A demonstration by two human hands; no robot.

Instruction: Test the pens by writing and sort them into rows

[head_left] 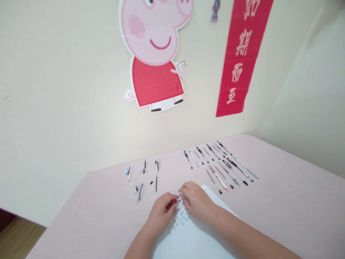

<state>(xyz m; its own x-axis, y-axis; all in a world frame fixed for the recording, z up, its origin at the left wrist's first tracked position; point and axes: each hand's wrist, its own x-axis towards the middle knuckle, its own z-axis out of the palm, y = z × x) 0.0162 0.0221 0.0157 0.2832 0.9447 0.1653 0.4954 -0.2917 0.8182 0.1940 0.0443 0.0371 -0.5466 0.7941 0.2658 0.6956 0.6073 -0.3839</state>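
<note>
At the near edge of the head camera's picture, your forearms are cut off by the frame, so you see them only from mid-arm to fingertips; your left hand [162, 211] is curled tight, its fingers pinched round a small piece [171, 204] that reads dark with a hint of red, too small and too covered to say what it is; your right hand [197, 201] lies just beside it, fingers bent and narrow, fingertips meeting the same piece, though you cannot tell whether they grip it or merely touch it; both hands rest over a white sheet [188, 241] of smooth paper, its near part running off the bottom and partly hidden by your wrists; tiny grey specks [181, 219] lie on the sheet by your fingers, blurred beyond naming; the sheet lies on a table [283, 201] covered in flat, matt pale pink; farther back on the right, a row of pens [221, 166], slim straight sticks in black, clear and pink, lies slantwise side by side; to the left, small clusters of pen parts [141, 176] sit apart from each other; on the cream wall hang a glossy cartoon pig sticker [156, 64], its head cropped at the top, and a red banner [237, 72], likewise cut off.
</note>
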